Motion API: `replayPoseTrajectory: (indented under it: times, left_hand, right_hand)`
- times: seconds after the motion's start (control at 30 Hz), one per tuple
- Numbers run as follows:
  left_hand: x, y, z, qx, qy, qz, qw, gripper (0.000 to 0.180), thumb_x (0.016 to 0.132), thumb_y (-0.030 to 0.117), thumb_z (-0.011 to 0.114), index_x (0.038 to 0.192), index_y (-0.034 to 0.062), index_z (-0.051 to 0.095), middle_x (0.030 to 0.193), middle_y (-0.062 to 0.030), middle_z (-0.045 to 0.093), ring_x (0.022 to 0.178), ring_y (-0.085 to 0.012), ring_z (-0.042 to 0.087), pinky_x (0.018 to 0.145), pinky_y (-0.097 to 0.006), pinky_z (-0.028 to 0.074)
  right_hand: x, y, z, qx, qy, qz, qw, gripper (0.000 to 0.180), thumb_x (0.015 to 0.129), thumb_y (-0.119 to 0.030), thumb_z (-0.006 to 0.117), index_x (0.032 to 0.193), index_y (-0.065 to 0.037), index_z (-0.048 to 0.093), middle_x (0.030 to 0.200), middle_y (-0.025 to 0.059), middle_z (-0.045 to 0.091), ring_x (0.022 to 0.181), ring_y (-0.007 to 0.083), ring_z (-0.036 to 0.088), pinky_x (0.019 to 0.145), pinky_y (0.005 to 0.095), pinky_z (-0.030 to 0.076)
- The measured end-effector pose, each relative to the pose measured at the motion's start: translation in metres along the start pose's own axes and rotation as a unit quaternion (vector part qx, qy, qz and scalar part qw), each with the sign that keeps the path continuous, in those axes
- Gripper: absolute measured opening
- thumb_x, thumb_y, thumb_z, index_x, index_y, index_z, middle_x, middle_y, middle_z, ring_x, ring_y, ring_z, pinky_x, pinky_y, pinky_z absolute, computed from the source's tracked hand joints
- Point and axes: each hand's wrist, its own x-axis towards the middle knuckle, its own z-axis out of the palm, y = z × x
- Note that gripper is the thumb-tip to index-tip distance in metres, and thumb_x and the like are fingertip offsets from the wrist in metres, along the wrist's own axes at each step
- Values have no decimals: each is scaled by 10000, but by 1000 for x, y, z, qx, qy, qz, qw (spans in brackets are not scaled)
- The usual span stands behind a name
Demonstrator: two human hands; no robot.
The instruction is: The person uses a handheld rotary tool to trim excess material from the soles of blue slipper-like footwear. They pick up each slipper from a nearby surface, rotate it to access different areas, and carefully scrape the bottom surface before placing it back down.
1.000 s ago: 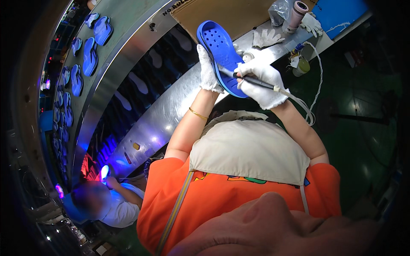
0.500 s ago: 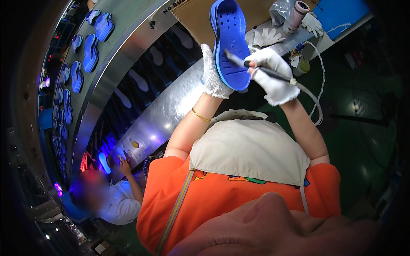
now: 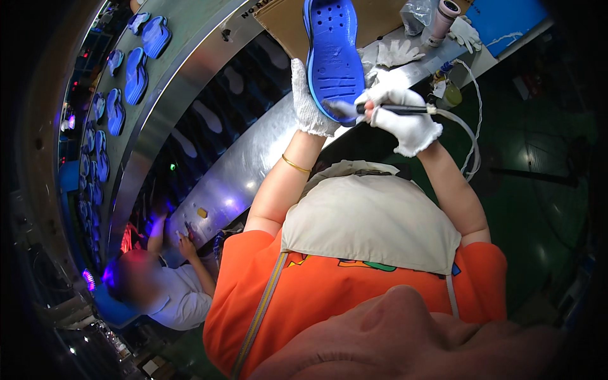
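A blue shoe sole (image 3: 334, 54), with small holes at its far end and grooves nearer me, is held up with its inner face showing. My left hand (image 3: 309, 104), in a white knit glove, grips its left edge near the close end; the fingers behind it are hidden. In my right hand (image 3: 400, 117), gloved in white with bare fingertips showing, is a brush (image 3: 398, 109) with a black handle. Its bristles touch the near end of the sole, and a pale hose (image 3: 465, 130) trails from the handle.
Blue soles (image 3: 135, 76) lie along a conveyor (image 3: 183, 38) at the left. A metal ledge (image 3: 253, 152) runs below it, where a co-worker (image 3: 180, 294) reaches in. Beyond my hands are cardboard (image 3: 291, 28), spare gloves (image 3: 399, 54), a pink bottle (image 3: 443, 22) and a blue panel (image 3: 506, 25).
The brush has moved from the middle of the sole down to its near end. My left hand and the sole have shifted slightly left. The co-worker's second arm now shows.
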Motion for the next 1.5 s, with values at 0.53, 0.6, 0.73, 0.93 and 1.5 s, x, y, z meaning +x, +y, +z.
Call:
replayPoseTrajectory:
  times: [0.53,0.6,0.73,0.93,1.5]
  left_hand:
    - [1,29,9,-14,-26,-58,998,836,852,663,334,1393,26,315,1348,-244,415,1196,-414,458,1052,-546,317]
    - [3,32,6,-12,-40,-73,996,829,855,659,335,1392,27,318,1338,-252,422,1180,-413,475,1036,-540,343]
    - [3,36,12,23,-16,-86,996,685,914,566,337,1336,29,389,1232,-249,515,1065,-363,573,931,-466,474]
    - [5,41,18,45,5,-171,984,541,934,454,421,1263,27,471,1150,-213,585,982,-304,630,843,-414,540]
    - [12,48,6,217,62,-345,911,368,895,314,585,1084,-2,596,977,-161,662,787,-208,679,700,-308,582]
  right_hand:
    - [-13,0,3,3,-71,42,997,104,776,20,638,862,-19,594,824,51,628,764,97,583,717,245,482]
    - [-14,4,1,56,-65,70,994,101,788,12,627,880,-7,589,838,67,634,759,103,583,718,253,485]
    - [8,-5,2,-72,-25,-96,992,152,779,46,616,913,13,553,937,102,621,789,113,591,720,261,498]
    - [22,-9,0,-218,-123,-157,955,161,675,66,646,784,-40,595,862,71,638,793,151,612,752,280,499]
    - [29,-19,-18,-278,-240,-34,930,150,664,41,674,770,-53,623,800,47,629,769,162,609,734,255,491]
